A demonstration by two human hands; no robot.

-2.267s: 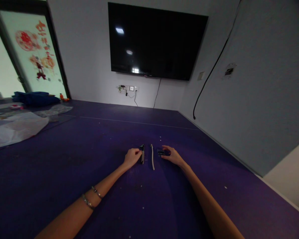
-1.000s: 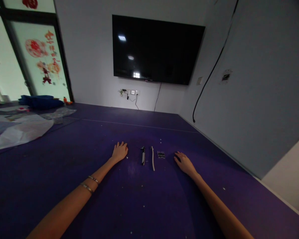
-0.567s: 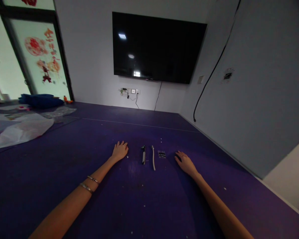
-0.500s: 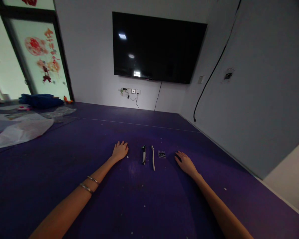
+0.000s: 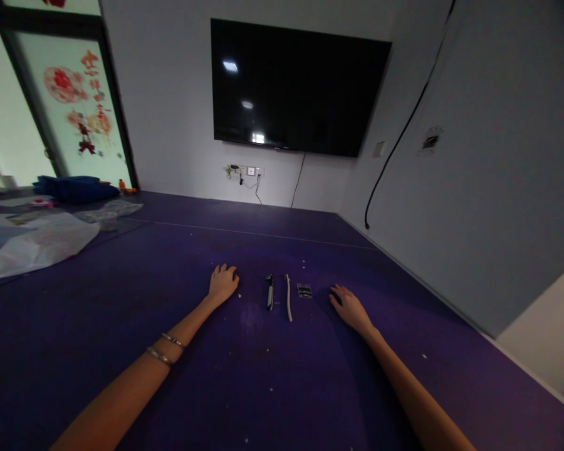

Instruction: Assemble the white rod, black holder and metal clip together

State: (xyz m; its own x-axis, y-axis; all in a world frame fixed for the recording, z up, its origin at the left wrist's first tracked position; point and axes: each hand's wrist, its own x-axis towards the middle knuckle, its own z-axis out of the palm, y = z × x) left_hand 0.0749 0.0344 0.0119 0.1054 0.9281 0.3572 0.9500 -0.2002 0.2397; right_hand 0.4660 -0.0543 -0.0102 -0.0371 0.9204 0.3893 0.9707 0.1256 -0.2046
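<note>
My left hand (image 5: 223,284) rests palm down on the purple tabletop (image 5: 310,382), fingers apart, holding nothing. My right hand (image 5: 349,306) lies on the same surface farther right, also bare, its fingers loosely stretched. Between the two hands, three small things lie in a row. Nearest my left hand is a black and grey razor (image 5: 269,293), head pointing away from me. In the middle is a thin whitish stick with a slight bend (image 5: 288,299), perhaps a toothbrush. A small clear packet with dark contents (image 5: 304,290) sits closest to my right hand. Neither hand touches them.
White plastic sheeting (image 5: 47,244) and a folded dark blue cloth (image 5: 75,188) lie at the far left. Small white specks dot the tabletop. A television (image 5: 301,88) hangs on the wall ahead, and a black cable (image 5: 399,138) dangles at the right.
My left hand has shifted very slightly to the left and away from me. My right hand and the three small things stay in place.
</note>
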